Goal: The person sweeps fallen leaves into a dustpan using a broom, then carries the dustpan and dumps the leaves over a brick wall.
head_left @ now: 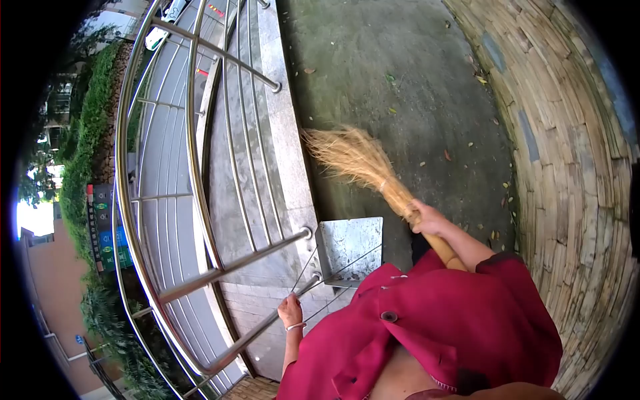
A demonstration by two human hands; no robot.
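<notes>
My right hand is wrapped round the handle of a straw broom. The broom slants up and to the left, its bristles spread on the dark ground against the pale curb. Lower left, my left hand, with a bracelet at the wrist, is closed round the thin wire handle of a metal dustpan. The dustpan's scuffed, pale pan lies in front of me beside the curb, and its wires cross in front of a rail.
Stainless-steel railings run along the left above a pale stone curb. A stone-clad wall borders the right side. Scattered leaves lie on the wet-looking concrete, mostly along the wall. Beyond the railings are hedges and signboards.
</notes>
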